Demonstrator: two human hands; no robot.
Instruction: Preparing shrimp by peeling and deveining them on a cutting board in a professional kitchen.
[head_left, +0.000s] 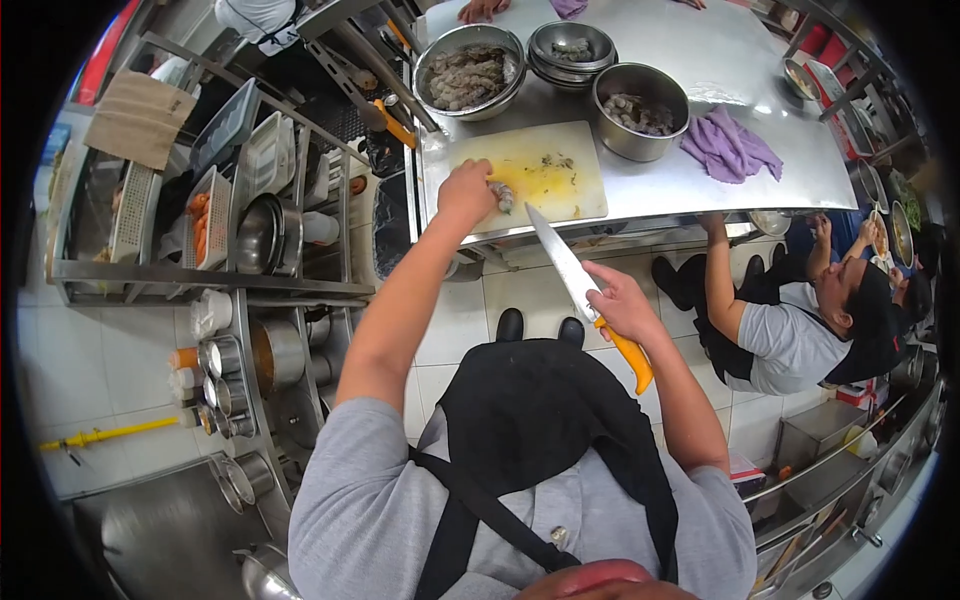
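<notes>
Yellowish plastic cutting board [545, 170] sits upper middle of the frame on the steel table [740, 170]. Left hand [466, 190] pinches a grey raw shrimp [503, 195] down on its left edge. Right hand [620, 303], centre frame, grips an orange-handled knife [585, 290], blade angled up toward the board.

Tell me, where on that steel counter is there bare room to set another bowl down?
The widest bare stretch of the steel counter lies beyond the purple cloth, toward its far edge. The strip right of the cutting board, below the cloth, is also free. The near left end is crowded: three metal bowls ring the board, where the left hand holds a shrimp.
</notes>
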